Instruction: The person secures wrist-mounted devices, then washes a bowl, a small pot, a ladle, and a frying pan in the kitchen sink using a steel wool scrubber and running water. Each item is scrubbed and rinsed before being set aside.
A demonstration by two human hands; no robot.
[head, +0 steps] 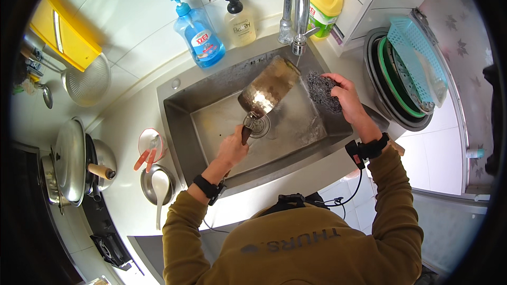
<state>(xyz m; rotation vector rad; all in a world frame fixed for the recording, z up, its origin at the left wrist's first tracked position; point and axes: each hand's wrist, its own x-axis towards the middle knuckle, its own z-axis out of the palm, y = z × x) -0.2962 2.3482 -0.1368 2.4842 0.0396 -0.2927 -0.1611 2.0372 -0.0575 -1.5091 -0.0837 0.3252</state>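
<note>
My left hand [233, 145] is closed around the dark handle of a small metal pot [263, 91] with a dimpled, brownish surface. The pot is tilted over the stainless steel sink [178, 142], above the round drain strainer [261, 126]. Its far end is just below and left of the chrome faucet [300, 43], from which a thin stream of water seems to run. My right hand [348, 97] grips a grey steel wool scourer [324, 92] to the right of the pot, apart from it, over the sink's right side.
Behind the sink stand a blue pump bottle [204, 43], a clear soap bottle [241, 27] and a yellow-green jug [324, 8]. Stacked basins [376, 75] are at right. At left are a bowl with a white ladle [159, 186], a cup with red-handled utensils [148, 142] and lidded pans [71, 162].
</note>
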